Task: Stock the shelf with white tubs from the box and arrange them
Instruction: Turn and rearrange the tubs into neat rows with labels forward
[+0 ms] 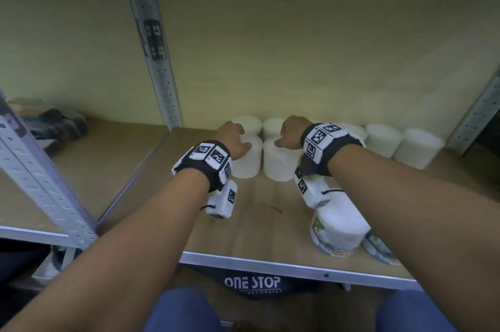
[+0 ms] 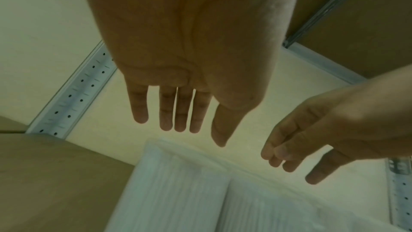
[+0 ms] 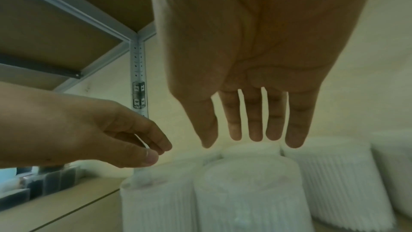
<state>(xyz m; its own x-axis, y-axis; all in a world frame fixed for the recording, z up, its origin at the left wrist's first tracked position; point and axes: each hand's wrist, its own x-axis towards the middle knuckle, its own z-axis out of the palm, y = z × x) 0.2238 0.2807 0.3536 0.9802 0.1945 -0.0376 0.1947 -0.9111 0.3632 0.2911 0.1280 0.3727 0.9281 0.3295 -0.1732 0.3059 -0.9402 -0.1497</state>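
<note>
Left forearm: bare, stretched forward, wrist band with printed markers.
Left grip (image 1: 234, 139): palm down, fingers (image 2: 166, 112) straight and slightly spread, thumb out to the side, holding nothing.
Right forearm: bare, stretched forward, marker band at the wrist.
Right grip (image 1: 290, 132): palm down, fingers (image 3: 255, 121) straight, hanging relaxed, holding nothing.
Spacing: the two hands side by side, apart.

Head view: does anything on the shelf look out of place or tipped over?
Yes. One white ribbed plastic tub with a printed lid lies on its side near the wooden shelf board's front edge, under the right forearm, while the white tubs at the back stand upright.
</note>
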